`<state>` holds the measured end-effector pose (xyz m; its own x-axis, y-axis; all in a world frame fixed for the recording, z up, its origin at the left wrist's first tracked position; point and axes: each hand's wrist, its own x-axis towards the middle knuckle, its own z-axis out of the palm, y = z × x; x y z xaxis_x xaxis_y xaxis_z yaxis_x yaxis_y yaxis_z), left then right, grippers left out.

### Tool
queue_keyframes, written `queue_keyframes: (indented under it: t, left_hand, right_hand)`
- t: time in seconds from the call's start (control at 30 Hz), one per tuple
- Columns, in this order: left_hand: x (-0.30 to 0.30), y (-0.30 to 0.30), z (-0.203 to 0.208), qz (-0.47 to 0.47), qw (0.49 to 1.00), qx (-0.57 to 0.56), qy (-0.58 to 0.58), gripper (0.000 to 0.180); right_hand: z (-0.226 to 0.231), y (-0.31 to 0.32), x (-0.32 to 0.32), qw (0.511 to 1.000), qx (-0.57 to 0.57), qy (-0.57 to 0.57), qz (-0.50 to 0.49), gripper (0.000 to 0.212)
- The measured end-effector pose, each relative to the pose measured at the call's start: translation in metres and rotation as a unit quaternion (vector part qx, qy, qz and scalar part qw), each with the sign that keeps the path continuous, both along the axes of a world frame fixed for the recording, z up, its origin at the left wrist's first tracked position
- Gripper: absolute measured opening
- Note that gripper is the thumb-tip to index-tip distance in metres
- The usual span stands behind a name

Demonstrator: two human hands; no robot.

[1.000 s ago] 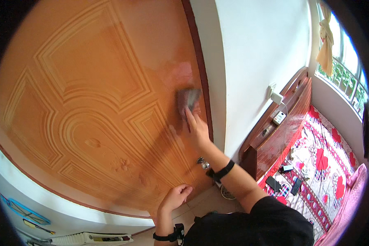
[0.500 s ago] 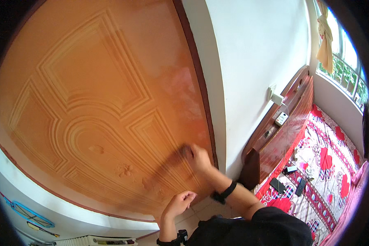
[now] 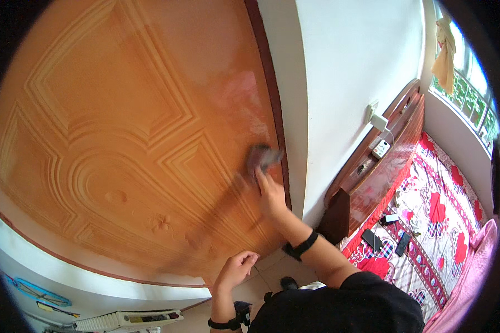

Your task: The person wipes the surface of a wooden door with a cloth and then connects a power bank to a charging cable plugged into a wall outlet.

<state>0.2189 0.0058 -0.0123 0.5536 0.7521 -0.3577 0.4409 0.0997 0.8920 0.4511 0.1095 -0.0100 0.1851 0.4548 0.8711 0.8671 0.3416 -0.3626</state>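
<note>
An orange-brown door (image 3: 216, 72) with raised panel mouldings fills the left and middle of the view. My right hand (image 3: 271, 194) is against it near its right edge, closed on a dark, crumpled cloth (image 3: 259, 158). Motion blurs the cloth, and one greyish end of it flares out beside the dark door frame (image 3: 276, 105). Lower down, my left hand (image 3: 236, 271) hangs in front of the door's bottom part, fingers curled in. Nothing shows in that hand. Both wrists wear black bands.
A white wall (image 3: 355, 61) stands right of the door frame. Beyond it are a wooden headboard (image 3: 372, 194) and a bed with a patterned sheet (image 3: 428, 222), with phones (image 3: 372, 240) on it. At lower left are a blue racket-like thing (image 3: 41, 292) and a white rack (image 3: 125, 318).
My right hand has moved up along the door with the cloth, which now shows more plainly. My left hand has shifted slightly left. The view has tilted a little.
</note>
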Motion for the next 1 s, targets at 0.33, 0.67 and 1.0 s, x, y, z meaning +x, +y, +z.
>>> queue_keyframes:
  t: [0.33, 0.67, 1.0]
  left_hand:
    - [-0.016, -0.001, 0.003, 0.005, 1.000, 0.002, 0.006, 0.027]
    - [-0.047, -0.013, 0.012, 0.048, 0.999, 0.017, -0.001, 0.024]
    - [-0.097, -0.006, 0.003, 0.073, 0.997, 0.009, -0.004, 0.026]
  right_hand:
    - [-0.154, -0.048, -0.075, 0.859, -0.493, 0.028, 0.136, 0.035]
    - [0.174, 0.010, -0.056, 0.973, 0.179, 0.028, 0.145, 0.053]
    - [-0.147, -0.020, -0.151, 0.936, -0.236, -0.172, 0.196, 0.059]
